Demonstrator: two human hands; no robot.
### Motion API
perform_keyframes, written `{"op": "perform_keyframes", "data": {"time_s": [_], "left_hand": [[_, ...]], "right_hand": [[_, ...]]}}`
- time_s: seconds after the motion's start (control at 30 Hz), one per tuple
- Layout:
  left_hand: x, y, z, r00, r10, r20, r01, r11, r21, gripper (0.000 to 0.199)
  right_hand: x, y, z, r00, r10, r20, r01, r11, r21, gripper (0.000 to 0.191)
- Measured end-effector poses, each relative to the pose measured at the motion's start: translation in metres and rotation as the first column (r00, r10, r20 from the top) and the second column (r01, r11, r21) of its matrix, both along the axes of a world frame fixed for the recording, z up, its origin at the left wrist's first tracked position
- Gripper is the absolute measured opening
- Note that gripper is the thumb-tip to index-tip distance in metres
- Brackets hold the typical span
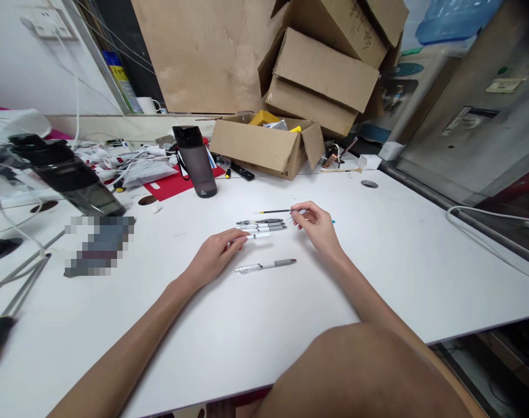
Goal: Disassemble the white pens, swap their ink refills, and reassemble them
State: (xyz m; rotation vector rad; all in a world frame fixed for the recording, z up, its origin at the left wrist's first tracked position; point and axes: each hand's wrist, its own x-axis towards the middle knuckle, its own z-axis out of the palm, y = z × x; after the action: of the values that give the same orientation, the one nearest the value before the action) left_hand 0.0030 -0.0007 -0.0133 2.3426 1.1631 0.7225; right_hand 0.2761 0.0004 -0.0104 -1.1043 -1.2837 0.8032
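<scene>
My left hand [221, 252] is closed in a pinch on a white pen barrel [260, 235], which points right just above the table. My right hand [314, 223] pinches a small whitish pen part, mostly covered by the fingers. A thin dark pen refill [273, 212] reaches left from beside the right fingertips; whether they touch it I cannot tell. Between the hands several pens [268, 225] lie side by side. Nearer to me, a white and grey click pen [265, 266] rests on its own. A bit of blue shows beside my right hand.
The white table [195, 348] carries a dark water bottle [197, 162], a second bottle [68, 174] at left and a pixelated dark object [100, 247]. Behind stand an open cardboard box [251, 145], a remote [242, 171] and cable clutter. A knee [369, 371] rises at the front edge.
</scene>
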Motion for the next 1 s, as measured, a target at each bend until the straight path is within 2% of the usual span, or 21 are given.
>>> {"op": "perform_keyframes", "data": {"time_s": [0.47,0.7,0.83,1.0], "left_hand": [[0.0014,-0.0037,0.0027,1.000,0.004,0.021,-0.004,1.000,0.002,0.037],[0.0015,-0.0027,0.0024,1.000,-0.004,0.004,0.004,1.000,0.007,0.039],[0.0020,-0.0035,0.0028,1.000,-0.006,0.005,0.006,1.000,-0.004,0.038],[0.0017,-0.0026,0.0014,1.000,-0.008,-0.001,0.008,1.000,0.010,0.039]], "right_hand": [[0.0003,-0.0011,-0.0036,1.000,0.013,-0.014,-0.013,1.000,0.000,0.028],[-0.0013,-0.0046,0.0017,0.999,0.007,-0.037,-0.007,1.000,-0.005,0.033],[-0.0008,-0.0056,0.0032,1.000,0.000,-0.008,0.000,1.000,0.011,0.041],[0.0013,-0.0081,0.0048,0.993,-0.080,0.086,0.077,0.996,0.040,0.055]]}}
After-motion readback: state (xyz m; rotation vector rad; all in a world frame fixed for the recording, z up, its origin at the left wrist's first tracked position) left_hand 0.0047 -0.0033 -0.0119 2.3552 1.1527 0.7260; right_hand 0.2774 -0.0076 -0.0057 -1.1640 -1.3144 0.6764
